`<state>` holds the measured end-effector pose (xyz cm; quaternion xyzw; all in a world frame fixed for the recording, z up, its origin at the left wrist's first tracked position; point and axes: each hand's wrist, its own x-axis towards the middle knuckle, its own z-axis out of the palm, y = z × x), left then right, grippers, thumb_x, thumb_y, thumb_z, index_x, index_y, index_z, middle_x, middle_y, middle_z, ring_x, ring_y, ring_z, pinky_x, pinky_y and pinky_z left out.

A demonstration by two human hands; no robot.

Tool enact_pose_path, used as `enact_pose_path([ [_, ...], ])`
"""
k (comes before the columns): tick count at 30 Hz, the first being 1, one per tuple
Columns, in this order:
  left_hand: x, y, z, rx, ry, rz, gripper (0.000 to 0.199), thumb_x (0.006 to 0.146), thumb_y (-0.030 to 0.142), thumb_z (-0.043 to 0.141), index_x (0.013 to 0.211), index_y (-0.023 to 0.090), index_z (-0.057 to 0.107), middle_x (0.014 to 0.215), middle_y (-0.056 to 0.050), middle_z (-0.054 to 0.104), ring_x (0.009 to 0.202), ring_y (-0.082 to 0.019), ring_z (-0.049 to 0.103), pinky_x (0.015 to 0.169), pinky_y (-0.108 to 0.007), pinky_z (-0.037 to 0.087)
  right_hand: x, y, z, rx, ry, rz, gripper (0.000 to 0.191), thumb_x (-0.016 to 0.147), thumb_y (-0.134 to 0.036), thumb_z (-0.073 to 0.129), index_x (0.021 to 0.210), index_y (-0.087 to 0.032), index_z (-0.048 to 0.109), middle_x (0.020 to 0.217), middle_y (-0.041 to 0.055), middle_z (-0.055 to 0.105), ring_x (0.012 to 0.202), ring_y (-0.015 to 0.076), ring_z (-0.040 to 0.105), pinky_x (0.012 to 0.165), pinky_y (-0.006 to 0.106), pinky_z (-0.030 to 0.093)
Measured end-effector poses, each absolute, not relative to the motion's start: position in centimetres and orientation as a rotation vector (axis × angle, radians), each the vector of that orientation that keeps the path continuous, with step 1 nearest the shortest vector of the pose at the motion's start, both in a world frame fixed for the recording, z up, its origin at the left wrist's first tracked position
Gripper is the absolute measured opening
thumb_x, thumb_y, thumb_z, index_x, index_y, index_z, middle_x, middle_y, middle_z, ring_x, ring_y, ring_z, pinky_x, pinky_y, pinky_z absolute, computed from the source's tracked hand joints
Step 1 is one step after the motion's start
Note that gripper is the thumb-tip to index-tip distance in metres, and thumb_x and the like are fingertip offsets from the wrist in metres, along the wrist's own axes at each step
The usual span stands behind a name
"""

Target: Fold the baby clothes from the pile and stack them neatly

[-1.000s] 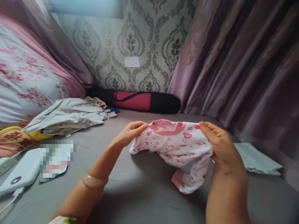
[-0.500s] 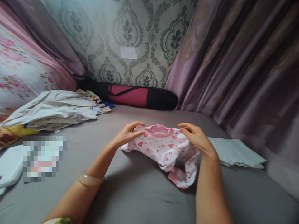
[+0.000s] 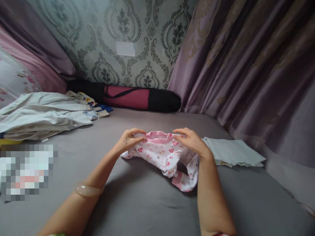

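Before patterned wallpaper [image 3: 103,39], on a grey bed [image 3: 147,209], grips a small printed shirt [image 3: 157,152] by both shoulders, pinching beside the pink collar [image 3: 159,140] with the left hand [image 3: 125,141] and the right hand [image 3: 193,141]. Has folded pale cloth [image 3: 233,152] just beyond the right forearm [image 3: 213,190], rumpled clothes [image 3: 46,113] off left, a long bag [image 3: 125,98] along the wall.

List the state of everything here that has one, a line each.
Patterned top: unfolded, rumpled, one sleeve bent.
Left hand: at the top's collar, fingers curved; grip unclear.
Right hand: at the collar's other side, fingers curved; grip unclear.
Pale cloth: folded, lying flat.
Light clothes: heaped, creased.
Long bag: lying on its side; closure not visible.
Right curtain: hanging in folds.
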<state>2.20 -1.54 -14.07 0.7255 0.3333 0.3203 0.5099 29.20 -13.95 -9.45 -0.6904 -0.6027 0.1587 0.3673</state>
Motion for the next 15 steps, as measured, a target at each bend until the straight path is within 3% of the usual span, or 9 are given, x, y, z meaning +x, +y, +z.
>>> enact_pose_path([
  [3, 2.3, -1.5, -14.2, 1.741, 0.829, 0.780, 0.035, 0.069, 0.044, 0.076, 0.094, 0.020, 0.073, 0.087, -0.003, 0.071, 0.076, -0.015, 0.062, 0.062, -0.022, 0.048, 28.6, -14.2, -8.9, -1.747, -1.526, 0.488, 0.032, 0.069, -0.044, 0.077, 0.097, -0.028, 0.077, 0.082, 0.0007, 0.059, 0.067, 0.0137, 0.056, 0.062, 0.026, 0.047],
  [9, 2.4, -1.6, -14.1, 1.648, 0.856, 0.718, 0.040, 0.065, 0.044, 0.079, 0.095, 0.019, 0.073, 0.081, -0.003, 0.072, 0.074, -0.017, 0.065, 0.062, -0.023, 0.049, 28.1, -14.5, -8.0, -1.720, -1.551, 0.486, 0.025, 0.074, -0.045, 0.073, 0.088, -0.026, 0.079, 0.076, 0.0001, 0.055, 0.066, 0.0130, 0.053, 0.057, 0.025, 0.043],
  [15, 2.4, -1.9, -13.9, 1.562, 0.813, 0.712, 0.039, 0.065, 0.046, 0.079, 0.091, 0.018, 0.072, 0.076, -0.003, 0.071, 0.068, -0.016, 0.062, 0.059, -0.023, 0.047, 27.8, -14.4, -7.6, -1.612, -1.487, 0.504, 0.025, 0.077, -0.046, 0.069, 0.078, -0.022, 0.077, 0.084, 0.0031, 0.063, 0.077, 0.0161, 0.057, 0.069, 0.028, 0.045],
])
